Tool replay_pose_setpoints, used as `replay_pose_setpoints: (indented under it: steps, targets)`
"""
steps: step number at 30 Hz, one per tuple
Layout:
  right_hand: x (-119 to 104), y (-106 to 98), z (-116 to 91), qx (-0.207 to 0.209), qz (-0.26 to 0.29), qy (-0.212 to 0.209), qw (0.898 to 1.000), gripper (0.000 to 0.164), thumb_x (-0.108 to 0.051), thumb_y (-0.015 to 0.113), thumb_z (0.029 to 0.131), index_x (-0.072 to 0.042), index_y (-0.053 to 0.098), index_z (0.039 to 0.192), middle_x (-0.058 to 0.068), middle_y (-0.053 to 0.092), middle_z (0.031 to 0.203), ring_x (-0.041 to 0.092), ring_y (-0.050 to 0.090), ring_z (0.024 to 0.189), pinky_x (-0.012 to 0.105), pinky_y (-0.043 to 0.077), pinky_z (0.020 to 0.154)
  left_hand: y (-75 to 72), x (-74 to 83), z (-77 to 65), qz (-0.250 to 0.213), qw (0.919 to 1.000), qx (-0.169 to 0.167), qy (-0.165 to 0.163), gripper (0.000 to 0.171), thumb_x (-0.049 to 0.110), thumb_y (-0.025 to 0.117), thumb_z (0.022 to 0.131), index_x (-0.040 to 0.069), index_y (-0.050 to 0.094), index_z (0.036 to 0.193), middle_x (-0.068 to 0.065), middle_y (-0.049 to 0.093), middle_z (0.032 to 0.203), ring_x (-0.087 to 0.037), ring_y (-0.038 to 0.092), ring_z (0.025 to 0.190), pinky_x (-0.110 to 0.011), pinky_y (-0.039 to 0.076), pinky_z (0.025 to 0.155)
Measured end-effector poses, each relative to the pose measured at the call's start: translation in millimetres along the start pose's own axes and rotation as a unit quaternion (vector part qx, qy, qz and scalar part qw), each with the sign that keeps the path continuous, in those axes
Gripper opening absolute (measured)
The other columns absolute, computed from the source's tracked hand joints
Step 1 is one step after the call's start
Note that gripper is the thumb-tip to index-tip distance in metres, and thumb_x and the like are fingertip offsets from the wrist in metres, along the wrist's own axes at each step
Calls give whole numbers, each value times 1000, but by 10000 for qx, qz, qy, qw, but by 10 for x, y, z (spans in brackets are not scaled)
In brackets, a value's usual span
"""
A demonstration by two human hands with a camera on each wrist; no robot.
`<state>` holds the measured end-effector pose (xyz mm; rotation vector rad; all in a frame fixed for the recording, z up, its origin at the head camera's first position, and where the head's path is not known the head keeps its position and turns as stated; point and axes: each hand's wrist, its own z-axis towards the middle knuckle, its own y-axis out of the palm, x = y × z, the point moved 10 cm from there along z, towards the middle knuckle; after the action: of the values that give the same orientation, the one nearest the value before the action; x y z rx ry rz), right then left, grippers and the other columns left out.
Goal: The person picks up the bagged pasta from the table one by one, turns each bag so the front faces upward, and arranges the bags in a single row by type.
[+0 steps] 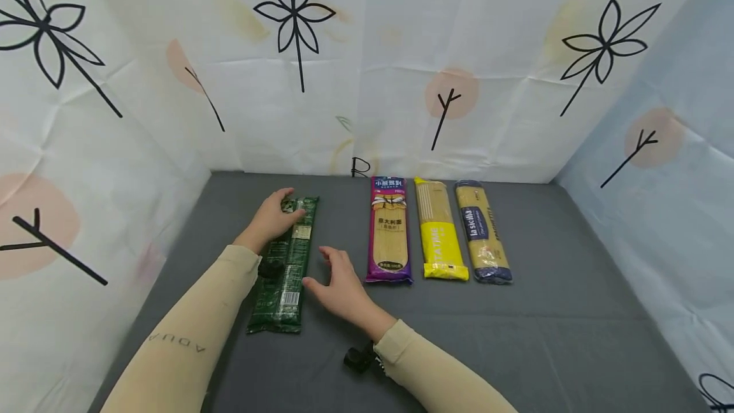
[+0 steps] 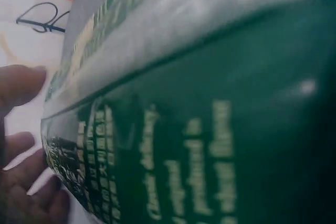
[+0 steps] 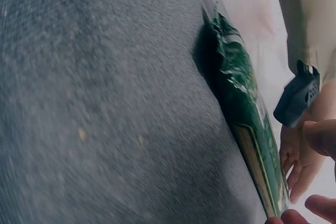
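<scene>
A long dark green packet [image 1: 294, 260], printed with small text and a barcode, lies on the left part of the grey table, slightly slanted. Over its far end my left hand [image 1: 272, 217] reaches with thumb and fingers spread apart; in the left wrist view the fingers [image 2: 21, 90] are beside the packet's edge. My right hand [image 1: 344, 289] hovers by the packet's right side, thumb and fingers parted and holding nothing. From the right wrist view, a pale yellow strip [image 3: 254, 163] shows along the green packet's side.
Right of the hands lie three pasta packs in a row: a purple one [image 1: 390, 231], a yellow one [image 1: 441, 228] and a clear one with a dark blue label [image 1: 483, 231]. Patterned white cloth [image 1: 390, 37] surrounds the grey table [image 1: 550, 349] at the back and sides.
</scene>
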<state>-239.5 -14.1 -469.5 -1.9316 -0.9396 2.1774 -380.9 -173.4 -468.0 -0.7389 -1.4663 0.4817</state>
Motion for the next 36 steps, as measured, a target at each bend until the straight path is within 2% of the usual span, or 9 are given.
replay_pose_setpoints:
  steps: [3,6,11,17,25,29,36]
  targets:
    - [14,81,8,-126,-229,52,9996,71,-44,63,93,-13,34,149,9,41,137,20,41,127,44,42,99,66,-77,12,95,9992,-361,-137,76,35,60,96,6,21,154,-22,21,155,-43,25,138,-62,32,102]
    - [33,135,10,-220,-506,139,9984,72,-44,64,92,-15,34,150,5,41,138,20,39,128,43,41,99,116,-106,3,132,9981,-554,-228,77,34,60,96,4,19,154,-25,16,155,-45,21,139,-62,30,103]
    - [37,170,21,-263,-761,177,9966,72,-46,64,91,-17,34,149,3,41,138,21,39,128,44,42,98,115,-73,-18,158,9984,-487,-227,75,30,61,97,1,20,153,-27,16,154,-46,22,138,-62,31,102]
    - [29,213,18,-480,-926,74,9945,73,-50,63,91,-16,35,149,5,40,141,23,38,128,45,42,98,116,-31,-41,609,9965,-476,-329,73,33,63,95,5,27,152,-29,17,152,-49,19,137,-64,31,100]
    - [91,278,56,-790,-1257,52,9889,79,-53,63,89,-16,32,151,5,40,141,23,36,126,44,40,99,94,-22,-55,954,9937,-322,-484,63,37,64,94,8,42,145,-28,29,141,-49,31,125,-64,33,96]
    - [100,282,68,-951,-1362,55,9861,85,-55,64,87,-15,29,152,7,39,143,24,36,126,44,39,100,92,-58,-28,878,9948,-86,-515,51,36,60,96,7,50,137,-25,33,139,-48,32,122,-63,32,96]
    - [98,304,66,-1148,-1573,57,9808,92,-58,65,85,-14,24,154,8,37,144,26,34,128,45,37,102,54,-131,-2,144,9981,207,-568,27,26,55,100,6,62,117,-21,47,135,-48,28,128,-62,35,96]
